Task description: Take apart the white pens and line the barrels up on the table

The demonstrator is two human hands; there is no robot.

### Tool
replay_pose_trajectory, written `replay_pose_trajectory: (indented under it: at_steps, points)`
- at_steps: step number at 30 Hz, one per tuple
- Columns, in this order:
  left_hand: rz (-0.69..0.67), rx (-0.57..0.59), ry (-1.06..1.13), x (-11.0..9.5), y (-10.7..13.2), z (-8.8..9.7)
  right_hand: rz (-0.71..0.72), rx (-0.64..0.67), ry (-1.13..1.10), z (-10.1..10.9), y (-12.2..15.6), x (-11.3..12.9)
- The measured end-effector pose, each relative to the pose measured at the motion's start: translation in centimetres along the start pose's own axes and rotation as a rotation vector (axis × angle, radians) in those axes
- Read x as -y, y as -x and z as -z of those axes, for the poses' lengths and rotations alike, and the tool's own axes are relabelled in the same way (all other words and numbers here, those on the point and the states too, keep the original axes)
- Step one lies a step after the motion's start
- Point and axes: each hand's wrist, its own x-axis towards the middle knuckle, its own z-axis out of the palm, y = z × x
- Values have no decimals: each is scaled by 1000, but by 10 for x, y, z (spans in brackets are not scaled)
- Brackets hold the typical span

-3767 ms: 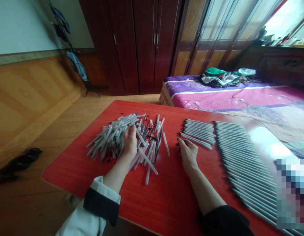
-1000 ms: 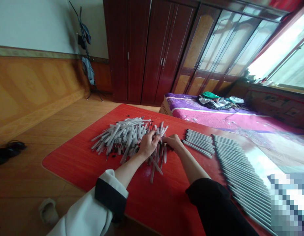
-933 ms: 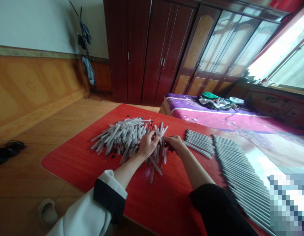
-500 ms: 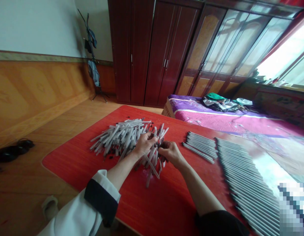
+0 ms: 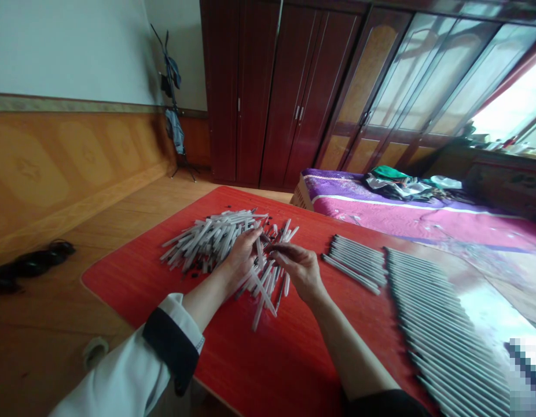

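My left hand [image 5: 241, 258] is closed around a pale, translucent tube that looks like a pen barrel [image 5: 260, 252], held upright over the red table. Close on its right, my right hand [image 5: 300, 269] has thumb and forefinger pinched together near the top of that barrel. Whatever lies between those fingertips is too small and dark to make out. Beneath both hands spreads a loose bunch of similar barrels [image 5: 263, 295]. A larger heap of barrels [image 5: 207, 234], with dark bits among them, lies behind and left of my left hand.
Right of my hands, a short row of black-ended pens [image 5: 357, 260] lies on the red table [image 5: 164, 307]. Farther right is a long row of them [image 5: 441, 324]. A bed [image 5: 359, 208] stands behind the table, with a dark red wardrobe [image 5: 276, 104] beyond.
My left hand has moved slightly left and tilted the barrel more upright. My right hand has risen from the loose bunch towards the barrel's top. The view has shifted a little.
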Motion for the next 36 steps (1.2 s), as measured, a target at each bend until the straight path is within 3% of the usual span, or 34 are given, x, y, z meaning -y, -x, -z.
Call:
replay_pose_trajectory:
  at_steps: [3, 8, 11, 15, 21, 29, 36]
  points:
    - [-120, 20, -177, -5, 6, -4, 161, -206, 116, 2, -5, 28]
    - [-635, 87, -702, -10, 22, -8, 363, -447, 280, 10, -3, 86]
    - [-844, 95, -927, -9, 27, -7, 406, -421, 357, 8, 4, 100]
    - [-980, 112, -1106, -5, 26, -6, 410, -298, 428, 4, 8, 100]
    - [-1063, 138, -1203, -4, 27, -7, 331, -210, 463, 7, 2, 90]
    - [-1031, 171, -1232, -1, 27, -7, 294, -187, 457, 3, 0, 81]
    - [-943, 174, -1227, 1, 28, -7, 304, -181, 566, 12, -3, 76]
